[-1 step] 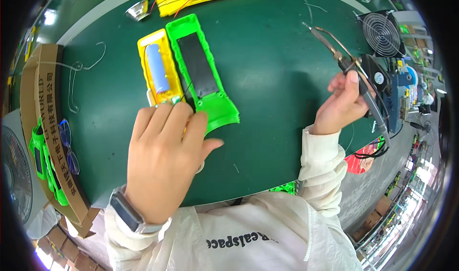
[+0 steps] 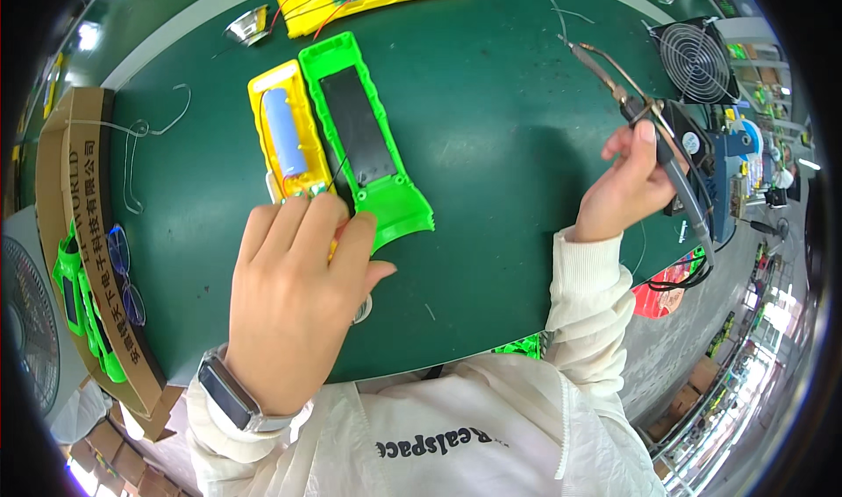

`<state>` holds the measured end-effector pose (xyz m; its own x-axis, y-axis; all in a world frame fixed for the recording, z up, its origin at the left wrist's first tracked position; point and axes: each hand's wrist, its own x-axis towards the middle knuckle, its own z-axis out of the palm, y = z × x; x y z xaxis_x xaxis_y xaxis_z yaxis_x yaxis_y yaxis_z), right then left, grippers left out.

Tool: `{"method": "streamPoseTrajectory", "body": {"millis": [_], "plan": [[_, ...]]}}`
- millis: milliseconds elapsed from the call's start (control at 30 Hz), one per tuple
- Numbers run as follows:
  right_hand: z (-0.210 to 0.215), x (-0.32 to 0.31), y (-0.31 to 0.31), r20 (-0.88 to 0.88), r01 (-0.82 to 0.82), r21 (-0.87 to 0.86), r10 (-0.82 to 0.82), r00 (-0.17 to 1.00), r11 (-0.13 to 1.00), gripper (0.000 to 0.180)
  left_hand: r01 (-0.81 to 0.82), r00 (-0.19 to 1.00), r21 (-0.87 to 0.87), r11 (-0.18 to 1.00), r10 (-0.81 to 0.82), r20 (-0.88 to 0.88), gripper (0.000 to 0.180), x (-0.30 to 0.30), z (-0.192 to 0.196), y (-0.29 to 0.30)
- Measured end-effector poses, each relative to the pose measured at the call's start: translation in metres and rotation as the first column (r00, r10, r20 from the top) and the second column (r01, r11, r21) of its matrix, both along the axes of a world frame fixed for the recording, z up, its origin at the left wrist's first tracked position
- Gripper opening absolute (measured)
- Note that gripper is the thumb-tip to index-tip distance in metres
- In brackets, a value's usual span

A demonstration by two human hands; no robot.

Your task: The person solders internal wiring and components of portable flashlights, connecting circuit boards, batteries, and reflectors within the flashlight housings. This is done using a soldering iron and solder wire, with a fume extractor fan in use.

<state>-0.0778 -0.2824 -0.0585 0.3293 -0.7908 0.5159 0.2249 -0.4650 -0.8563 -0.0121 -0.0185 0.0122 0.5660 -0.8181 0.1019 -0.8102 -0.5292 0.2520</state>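
My left hand [image 2: 294, 278] is closed over the lower end of a yellow casing half [image 2: 311, 144], its thumb out to the side and its fingertips hidden. A blue cylindrical battery [image 2: 284, 133] lies in that casing. Right beside it is a green casing half [image 2: 396, 207] with a black panel [image 2: 360, 128]; a thin dark wire runs between the two. My right hand [image 2: 627, 181] grips a soldering iron [image 2: 689, 200] with a curved metal solder guide. The iron's tip points up and left, in the air, apart from the casings.
Another yellow casing [image 2: 303, 13] with a circuit board and battery lies at the back, next to a silver reflector cup [image 2: 248, 26]. On the left are glasses [image 2: 128, 273] and a cardboard box [image 2: 96, 177]. A small fan [image 2: 695, 61] stands at the back right.
The view has shifted slightly, with things at the back a little to the left. Both hands keep their holds, and the soldering iron stays raised.
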Motion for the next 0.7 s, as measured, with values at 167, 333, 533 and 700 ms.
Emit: {"method": "streamPoseTrajectory", "body": {"millis": [167,333,533,700], "plan": [[-0.004,0.032,-0.045,-0.052,0.058,-0.051,-0.06,0.997,0.997,0.03,0.089,0.993,0.102,0.991,-0.097,0.069,0.013,0.002,-0.002,-0.004],[-0.01,0.054,-0.061,-0.114,0.065,-0.092,-0.076,0.991,0.994,0.029,0.22,0.962,0.007,0.975,-0.218,0.165,0.007,0.009,-0.01,-0.016],[-0.01,0.053,-0.06,-0.111,0.066,-0.095,-0.077,0.991,0.993,0.029,0.332,0.933,-0.041,0.942,-0.322,0.158,0.007,0.012,-0.015,-0.033],[-0.011,0.053,-0.061,-0.118,0.072,-0.089,-0.082,0.99,0.993,0.03,0.365,0.931,-0.078,0.928,-0.365,0.017,0.022,0.016,-0.01,-0.034]]}}
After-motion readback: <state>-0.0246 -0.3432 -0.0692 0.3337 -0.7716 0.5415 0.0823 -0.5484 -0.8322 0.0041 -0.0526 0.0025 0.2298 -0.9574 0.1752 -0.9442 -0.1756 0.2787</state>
